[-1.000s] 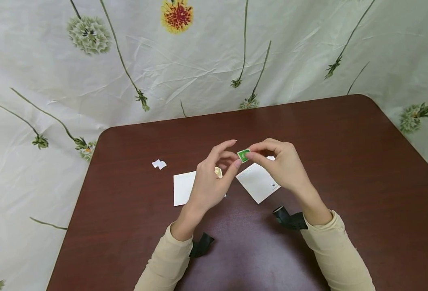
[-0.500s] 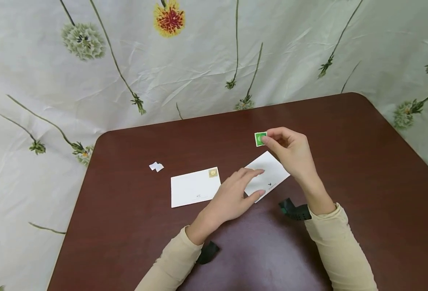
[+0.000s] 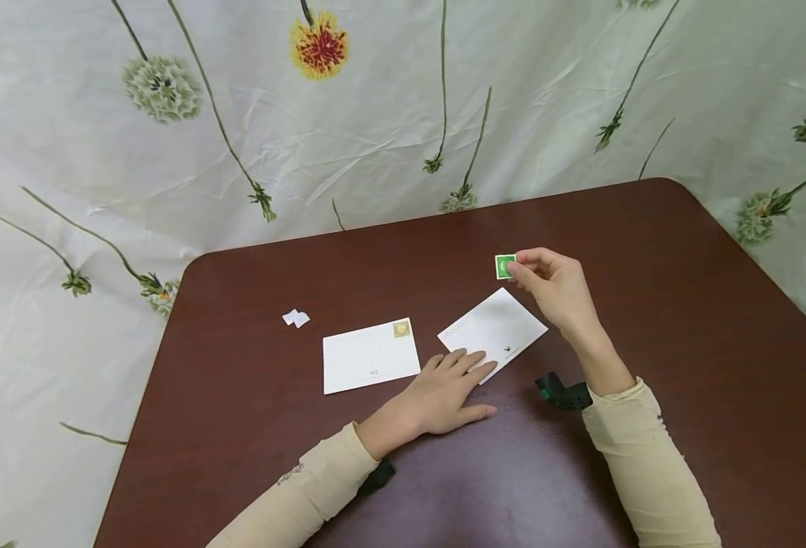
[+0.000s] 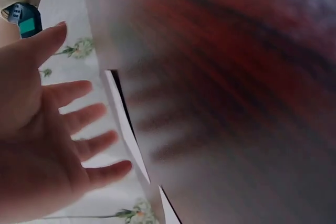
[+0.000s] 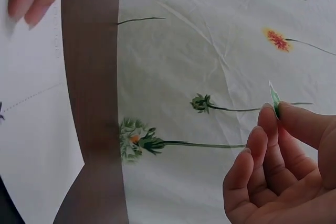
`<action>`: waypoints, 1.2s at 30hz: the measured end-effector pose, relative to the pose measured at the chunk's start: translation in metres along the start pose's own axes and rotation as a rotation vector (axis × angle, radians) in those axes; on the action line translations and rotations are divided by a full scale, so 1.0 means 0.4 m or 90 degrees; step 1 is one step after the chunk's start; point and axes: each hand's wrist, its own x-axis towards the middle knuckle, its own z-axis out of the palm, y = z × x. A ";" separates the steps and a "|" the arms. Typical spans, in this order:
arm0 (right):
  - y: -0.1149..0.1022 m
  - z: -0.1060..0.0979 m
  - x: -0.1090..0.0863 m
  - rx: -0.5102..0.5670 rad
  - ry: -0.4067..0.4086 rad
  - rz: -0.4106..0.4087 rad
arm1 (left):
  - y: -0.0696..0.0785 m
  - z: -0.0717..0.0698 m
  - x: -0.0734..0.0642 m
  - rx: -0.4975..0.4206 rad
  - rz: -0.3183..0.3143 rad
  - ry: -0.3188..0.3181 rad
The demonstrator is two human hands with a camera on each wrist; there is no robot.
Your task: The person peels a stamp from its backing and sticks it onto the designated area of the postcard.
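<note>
My right hand (image 3: 559, 295) pinches a small green stamp (image 3: 502, 266) between thumb and fingertips, above the far side of a white envelope (image 3: 495, 323). In the right wrist view the stamp (image 5: 275, 99) appears almost edge-on. That envelope lies at an angle, with a row of small printed marks and a little dark print. My left hand (image 3: 441, 394) has its fingers straight and spread over the envelope's near left edge; whether they touch it I cannot tell. A second white envelope (image 3: 361, 361), left of the hand, bears a gold stamp (image 3: 401, 329) in its upper right corner.
Small white paper scraps (image 3: 296, 318) lie on the dark red-brown table (image 3: 238, 426), left of the envelopes. Behind the table's far edge hangs a pale flower-printed cloth (image 3: 375, 137). Dark wrist-worn devices (image 3: 563, 392) sit at both cuffs.
My left hand has parted from the stamp and moved down to the right-hand envelope, its fingers straightening. My right hand has carried the stamp to the right. The right-hand envelope has turned slightly.
</note>
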 end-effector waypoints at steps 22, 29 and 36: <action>0.167 -0.051 0.035 -0.061 -0.138 0.230 | -0.070 -0.004 -0.022 0.092 0.036 -0.112; 0.186 -0.054 0.043 -0.098 -0.177 0.246 | -0.121 -0.004 -0.027 0.112 0.093 -0.091; 0.186 -0.043 0.041 -0.157 -0.199 0.252 | -0.145 -0.005 -0.028 0.100 0.119 -0.085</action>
